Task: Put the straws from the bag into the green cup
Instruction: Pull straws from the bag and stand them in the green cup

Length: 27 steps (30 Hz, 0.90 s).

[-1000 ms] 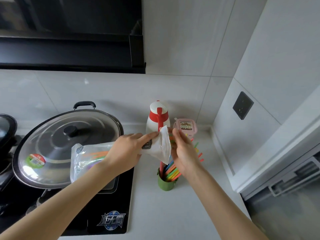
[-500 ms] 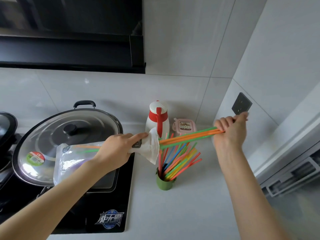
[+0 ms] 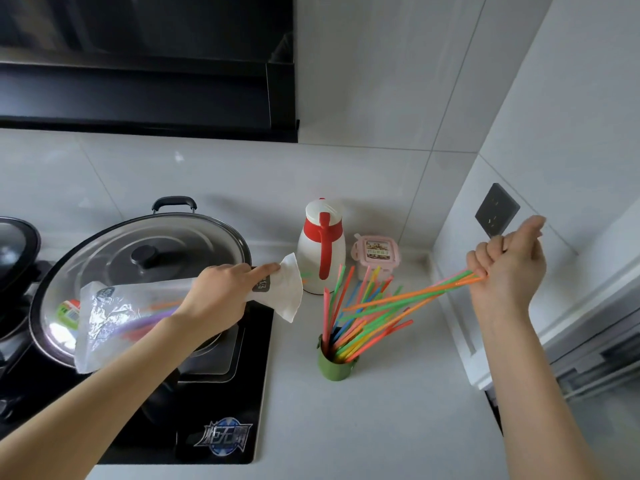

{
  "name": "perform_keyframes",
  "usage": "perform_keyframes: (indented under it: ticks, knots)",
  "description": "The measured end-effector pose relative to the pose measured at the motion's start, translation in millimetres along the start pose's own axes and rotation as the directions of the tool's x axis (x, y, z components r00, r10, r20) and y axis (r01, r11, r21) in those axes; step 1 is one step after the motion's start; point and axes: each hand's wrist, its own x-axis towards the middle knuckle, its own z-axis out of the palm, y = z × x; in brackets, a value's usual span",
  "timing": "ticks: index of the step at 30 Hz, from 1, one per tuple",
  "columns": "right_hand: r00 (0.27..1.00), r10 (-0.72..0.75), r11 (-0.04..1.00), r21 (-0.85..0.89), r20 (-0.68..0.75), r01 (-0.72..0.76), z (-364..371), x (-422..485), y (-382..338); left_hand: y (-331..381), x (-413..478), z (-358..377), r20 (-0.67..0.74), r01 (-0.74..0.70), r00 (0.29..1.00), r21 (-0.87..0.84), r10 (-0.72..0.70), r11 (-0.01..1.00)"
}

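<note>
Left hand point(image 3: 221, 292), centre-left of frame, grips the clear bag point(image 3: 138, 313) near its white open end, above the wok lid point(image 3: 138, 265); a few straws are visible inside. Right hand point(image 3: 509, 268), far right, fist closed on a bundle of orange and green straws point(image 3: 415, 297) slanting down-left, clear of the bag. Green cup point(image 3: 334, 365) stands on the bench point(image 3: 381, 427), lower centre, holding many fanned straws.

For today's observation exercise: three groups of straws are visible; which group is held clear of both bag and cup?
The orange and green straws pinched in the right hand; the others sit inside the bag or the green cup.
</note>
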Motion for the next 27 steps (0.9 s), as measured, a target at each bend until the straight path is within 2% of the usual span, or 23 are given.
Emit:
perform_keyframes:
  ticks: [4, 7, 11, 15, 21, 24, 27]
  knots:
    - [0.993, -0.023, 0.997, -0.070, 0.116, 0.031, 19.1, -6.0, 35.5, -3.5, 2.0, 4.1, -0.011, 0.008, 1.000, -0.013, -0.008, 1.000]
    - [0.976, -0.007, 0.969, -0.240, 0.219, 0.061, 33.0, -15.0, 74.3, -5.2, 4.0, 5.7, -0.015, 0.019, 1.000, -0.020, -0.019, 1.000]
    - [0.919, 0.001, 0.866, -0.459, 0.394, 0.195, 41.1, -29.9, 113.6, -8.1, 5.6, 8.0, -0.033, 0.023, 0.999, -0.037, -0.024, 0.999]
    - [0.867, -0.014, 0.829, -0.479, 0.498, 0.289, 52.3, -43.7, 130.5, -9.4, 3.6, 10.2, -0.063, 0.026, 0.998, -0.084, -0.032, 0.996]
    - [0.890, -0.076, 0.816, -0.484, 0.450, 0.315, 74.9, -49.4, 141.0, -8.6, 2.8, 11.4, -0.078, 0.036, 0.996, -0.114, -0.045, 0.993]
    - [0.893, -0.215, 0.728, -0.545, 0.394, 0.416, 88.7, -49.5, 133.7, -10.5, 1.1, 12.9, -0.075, 0.036, 0.996, -0.134, -0.046, 0.990]
    - [0.899, -0.237, 0.708, -0.568, 0.369, 0.420, 90.8, -51.5, 134.4, -12.3, -0.3, 13.3, -0.078, 0.035, 0.996, -0.150, -0.047, 0.988]
